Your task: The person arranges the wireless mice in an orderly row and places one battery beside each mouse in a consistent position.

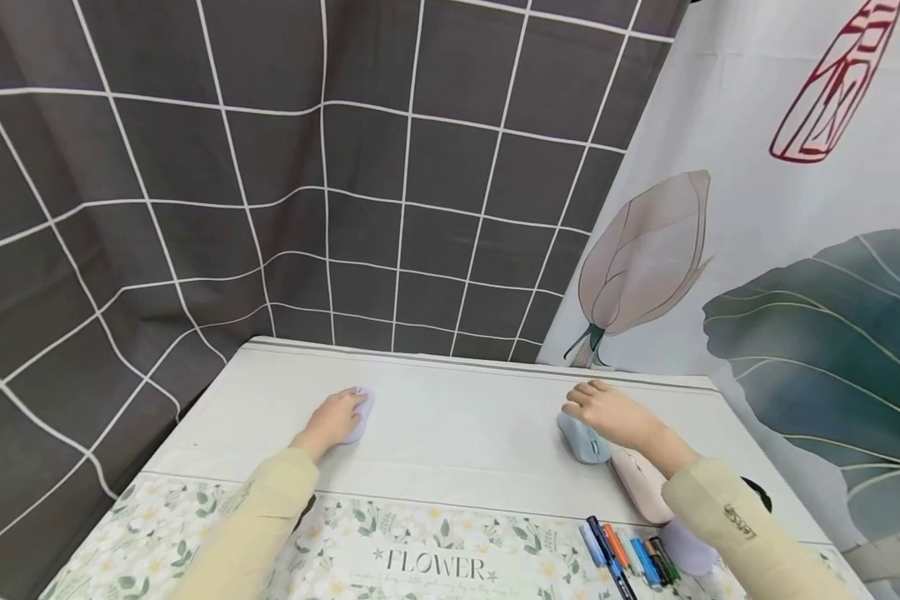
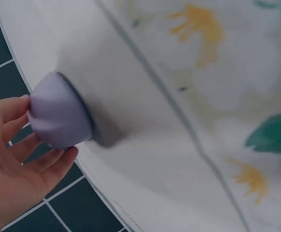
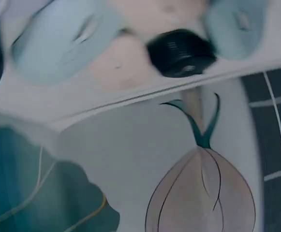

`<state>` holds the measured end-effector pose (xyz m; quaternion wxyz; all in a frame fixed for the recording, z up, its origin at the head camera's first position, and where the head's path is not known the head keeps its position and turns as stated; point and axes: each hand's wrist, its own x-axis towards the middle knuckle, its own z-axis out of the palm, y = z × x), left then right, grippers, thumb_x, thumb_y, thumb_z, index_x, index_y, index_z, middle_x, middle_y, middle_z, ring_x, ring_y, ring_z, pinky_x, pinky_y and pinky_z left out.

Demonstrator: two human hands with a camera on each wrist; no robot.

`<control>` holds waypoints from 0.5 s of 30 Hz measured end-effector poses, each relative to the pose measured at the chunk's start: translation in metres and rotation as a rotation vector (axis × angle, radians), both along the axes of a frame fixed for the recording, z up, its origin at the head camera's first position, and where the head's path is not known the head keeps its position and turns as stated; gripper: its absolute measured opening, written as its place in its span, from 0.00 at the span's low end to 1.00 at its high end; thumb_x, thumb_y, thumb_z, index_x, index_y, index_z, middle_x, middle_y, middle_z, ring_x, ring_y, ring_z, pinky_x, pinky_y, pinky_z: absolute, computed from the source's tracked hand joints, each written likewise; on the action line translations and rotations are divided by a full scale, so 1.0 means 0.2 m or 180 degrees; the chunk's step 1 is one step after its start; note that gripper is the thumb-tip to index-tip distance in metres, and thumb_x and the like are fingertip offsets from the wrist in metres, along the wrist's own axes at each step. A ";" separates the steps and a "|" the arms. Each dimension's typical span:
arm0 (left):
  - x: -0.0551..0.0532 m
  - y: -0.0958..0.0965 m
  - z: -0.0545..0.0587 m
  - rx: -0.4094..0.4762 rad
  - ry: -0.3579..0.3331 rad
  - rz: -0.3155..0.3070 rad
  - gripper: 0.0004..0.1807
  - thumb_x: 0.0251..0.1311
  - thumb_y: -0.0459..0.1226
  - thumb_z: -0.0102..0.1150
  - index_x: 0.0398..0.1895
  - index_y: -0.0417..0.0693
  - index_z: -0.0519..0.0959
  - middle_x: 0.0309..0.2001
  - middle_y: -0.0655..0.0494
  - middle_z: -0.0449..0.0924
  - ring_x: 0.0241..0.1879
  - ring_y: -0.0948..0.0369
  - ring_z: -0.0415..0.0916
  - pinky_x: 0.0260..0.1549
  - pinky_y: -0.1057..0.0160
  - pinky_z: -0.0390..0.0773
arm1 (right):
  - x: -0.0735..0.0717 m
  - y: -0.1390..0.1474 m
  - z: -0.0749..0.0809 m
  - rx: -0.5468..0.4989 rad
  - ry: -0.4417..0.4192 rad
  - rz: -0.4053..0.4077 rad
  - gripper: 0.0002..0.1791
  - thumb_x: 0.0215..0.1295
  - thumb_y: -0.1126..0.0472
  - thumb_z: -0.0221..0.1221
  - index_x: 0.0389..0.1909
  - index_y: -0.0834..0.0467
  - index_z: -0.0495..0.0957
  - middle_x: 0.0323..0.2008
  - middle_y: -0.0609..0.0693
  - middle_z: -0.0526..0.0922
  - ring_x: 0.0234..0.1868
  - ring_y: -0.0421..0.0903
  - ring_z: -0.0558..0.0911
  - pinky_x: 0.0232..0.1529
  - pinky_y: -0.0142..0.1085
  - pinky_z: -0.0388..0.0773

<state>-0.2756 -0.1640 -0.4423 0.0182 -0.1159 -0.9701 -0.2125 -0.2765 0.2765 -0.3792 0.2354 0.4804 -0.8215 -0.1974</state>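
Dark curtain (image 1: 375, 154) with white grid lines fills the back and left. White hanging (image 1: 750, 75) on the right, printed with a pink bud and a big green leaf. Before them, a surface (image 1: 457, 417), plain white at the far part, a floral band with the word FLOWER nearer the person. Two pale yellow sleeves (image 1: 251, 508) reach in over it.

Right hand (image 1: 615, 414): over the far end of a light blue mouse (image 1: 587, 442); fingers loosely bent, nothing visible in them, contact hard to tell. Left hand (image 1: 335, 419): well apart from the right, grips a lilac mouse (image 1: 357, 421) on the left of the white part, fingers at its sides.

Just beside the light blue mouse, a pink mouse (image 1: 640, 487), partly under the right forearm. A second lilac object (image 1: 687, 547) lies near the sleeve. Black mouse (image 3: 181, 53) among the cluster, blurred in the right wrist view. Smallest: pens (image 1: 633, 554) in a row, mixed colours.
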 end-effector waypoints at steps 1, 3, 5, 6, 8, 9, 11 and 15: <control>0.00 0.00 0.01 -0.0033 -0.0046 -0.0015 0.21 0.59 0.30 0.55 0.57 0.32 0.73 0.61 0.30 0.67 0.61 0.37 0.66 0.61 0.42 0.66 | 0.00 0.02 -0.01 0.0149 0.0035 0.0056 0.18 0.40 0.71 0.69 0.35 0.57 0.79 0.38 0.52 0.83 0.41 0.49 0.81 0.44 0.43 0.80; -0.01 0.00 0.02 -0.0093 -0.0146 -0.0055 0.23 0.57 0.30 0.56 0.57 0.32 0.72 0.62 0.30 0.66 0.62 0.37 0.65 0.62 0.42 0.66 | 0.00 0.05 -0.04 0.0372 0.0062 0.0098 0.18 0.39 0.69 0.70 0.35 0.56 0.79 0.39 0.51 0.83 0.41 0.48 0.81 0.44 0.40 0.80; -0.02 -0.01 0.04 -0.0140 -0.0274 -0.0083 0.25 0.55 0.30 0.58 0.58 0.33 0.71 0.63 0.31 0.65 0.63 0.38 0.63 0.63 0.42 0.64 | -0.01 0.07 -0.07 0.0472 0.0036 0.0087 0.18 0.39 0.69 0.71 0.35 0.55 0.79 0.40 0.51 0.83 0.42 0.48 0.81 0.45 0.40 0.80; -0.03 -0.01 0.05 -0.0141 -0.0341 -0.0087 0.26 0.54 0.29 0.59 0.59 0.34 0.71 0.63 0.32 0.65 0.64 0.38 0.62 0.64 0.42 0.63 | -0.01 0.08 -0.08 0.0500 0.0007 0.0072 0.19 0.39 0.69 0.71 0.35 0.55 0.79 0.41 0.51 0.83 0.43 0.48 0.81 0.45 0.40 0.80; -0.03 -0.02 0.06 -0.0160 -0.0411 -0.0110 0.29 0.50 0.29 0.62 0.59 0.34 0.71 0.64 0.33 0.65 0.64 0.39 0.62 0.64 0.41 0.63 | -0.01 0.10 -0.11 0.0531 -0.0061 0.0040 0.22 0.39 0.70 0.71 0.38 0.55 0.78 0.44 0.52 0.83 0.46 0.50 0.80 0.48 0.41 0.79; -0.03 -0.03 0.07 -0.0154 -0.0435 -0.0118 0.30 0.49 0.29 0.63 0.59 0.34 0.71 0.64 0.33 0.65 0.64 0.39 0.62 0.64 0.41 0.62 | -0.02 0.11 -0.12 0.0552 -0.0105 0.0019 0.24 0.38 0.70 0.71 0.40 0.54 0.78 0.45 0.52 0.82 0.48 0.51 0.80 0.49 0.42 0.79; -0.02 -0.03 0.08 -0.0126 -0.0455 -0.0127 0.31 0.46 0.29 0.65 0.59 0.35 0.71 0.63 0.34 0.66 0.64 0.39 0.62 0.63 0.41 0.63 | -0.02 0.12 -0.14 0.0580 -0.0213 -0.0041 0.28 0.39 0.71 0.71 0.45 0.54 0.77 0.49 0.53 0.81 0.51 0.52 0.79 0.51 0.44 0.78; -0.02 -0.03 0.08 -0.0119 -0.0429 -0.0151 0.32 0.44 0.30 0.68 0.58 0.35 0.73 0.62 0.34 0.68 0.63 0.39 0.64 0.62 0.41 0.65 | -0.04 0.14 -0.17 0.0692 -0.0382 -0.0167 0.35 0.39 0.72 0.71 0.53 0.53 0.74 0.55 0.55 0.77 0.56 0.55 0.77 0.54 0.46 0.76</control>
